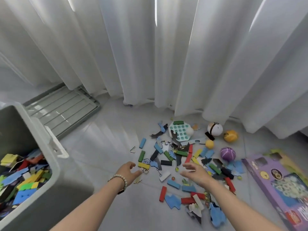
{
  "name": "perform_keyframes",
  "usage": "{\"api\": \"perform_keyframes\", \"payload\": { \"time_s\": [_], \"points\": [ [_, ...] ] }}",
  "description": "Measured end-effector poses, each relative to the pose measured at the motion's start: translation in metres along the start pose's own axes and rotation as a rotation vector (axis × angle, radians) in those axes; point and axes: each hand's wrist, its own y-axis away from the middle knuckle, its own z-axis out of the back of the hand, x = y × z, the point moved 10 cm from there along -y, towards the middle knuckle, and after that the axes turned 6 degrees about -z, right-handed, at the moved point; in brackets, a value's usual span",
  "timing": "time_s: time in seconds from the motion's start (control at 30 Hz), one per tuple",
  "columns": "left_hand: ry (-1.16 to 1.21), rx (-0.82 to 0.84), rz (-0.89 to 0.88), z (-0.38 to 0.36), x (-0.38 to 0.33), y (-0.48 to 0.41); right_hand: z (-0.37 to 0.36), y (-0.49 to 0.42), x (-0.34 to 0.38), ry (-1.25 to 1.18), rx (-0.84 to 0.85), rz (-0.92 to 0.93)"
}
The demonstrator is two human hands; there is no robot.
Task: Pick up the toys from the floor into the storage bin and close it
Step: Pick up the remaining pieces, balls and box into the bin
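The storage bin point(55, 205) is seen open, already partly filled with blocks and foam pieces. Its lid point(66, 112) is laid flat on the floor just beyond the bin. The remaining toys point(175, 157) are scattered on the floor to the right of the bin, well apart from it.

Both hands are held out over the near edge of that scatter. The left hand point(128, 170), on the side nearer the bin, is kept with fingers loosely spread and nothing in them, just beside a yellow block point(143, 164) and a metal ring puzzle point(145, 170). The right hand point(195, 174), farther from the bin, is likewise spread wide, and nothing is held.

The blocks are judged to be light, stiff and smooth, so several can probably be scooped between two cupped hands rather than pinched singly. On the glossy floor they may be expected to slide away if pushed from one side only. The blue foam pieces point(172, 201) are thought to be thin, soft and very light, and are best swept together with the blocks. The ring puzzle is small and thin, and should be pinched by its loop. The purple ball point(227, 153), far from the bin, is likely to roll when touched and would be better taken whole in a curled palm. The purple box point(283, 189) is broad and flat, so a grip on its long edges is suggested.
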Motion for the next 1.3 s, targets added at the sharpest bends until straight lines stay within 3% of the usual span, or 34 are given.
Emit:
{"api": "perform_keyframes", "payload": {
  "time_s": [0.27, 0.63, 0.87, 1.13, 1.3],
  "points": [
    [0.022, -0.023, -0.037, -0.037, 0.023, -0.037, -0.053, -0.038, 0.012, 0.146, -0.011, 0.169],
    [-0.08, -0.147, -0.101, -0.04, 0.015, -0.059, -0.07, -0.051, 0.011, 0.341, -0.129, 0.296],
    [0.016, -0.078, -0.112, -0.055, 0.019, -0.063, -0.073, -0.051, 0.015, 0.474, -0.214, 0.329],
    [0.609, -0.161, 0.038, -0.051, 0.032, -0.057, -0.058, -0.053, 0.012, -0.048, -0.2, 0.257],
    [1.486, 0.04, 0.294, -0.082, 0.015, -0.048, -0.074, -0.042, 0.054, -0.321, -0.116, 0.326]
  ]
}}
